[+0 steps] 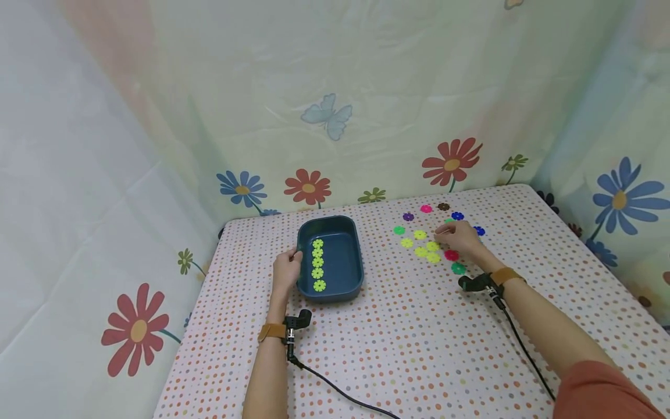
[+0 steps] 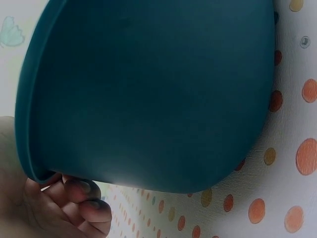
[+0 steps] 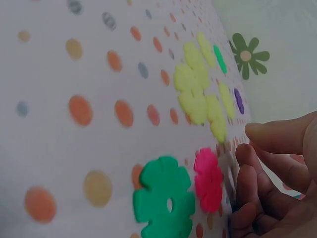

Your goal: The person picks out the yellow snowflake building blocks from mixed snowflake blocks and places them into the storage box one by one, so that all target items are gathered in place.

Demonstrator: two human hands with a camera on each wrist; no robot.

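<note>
My left hand (image 1: 287,270) grips the left rim of a dark blue rectangular dish (image 1: 342,297). In the left wrist view its fingers (image 2: 94,210) curl under the rim at the dish's outer wall. A column of several yellow-green flower-shaped pieces (image 1: 317,262) lies along the dish's left side. My right hand (image 1: 460,238) is low over the scattered flower pieces at the right, fingers loosely bent, with no piece showing between thumb and fingertips. Just left of it lie several yellow pieces (image 1: 421,251). A pink-red piece (image 3: 208,180) and a green piece (image 3: 166,201) lie close by.
Farther back are purple (image 1: 408,216), pink (image 1: 426,208), brown (image 1: 444,206) and blue (image 1: 458,215) flower pieces. Another blue piece (image 1: 479,231) lies beyond the right hand. A flowered curtain (image 1: 335,70) borders the dotted table (image 1: 398,349); cables run from both wrist cameras.
</note>
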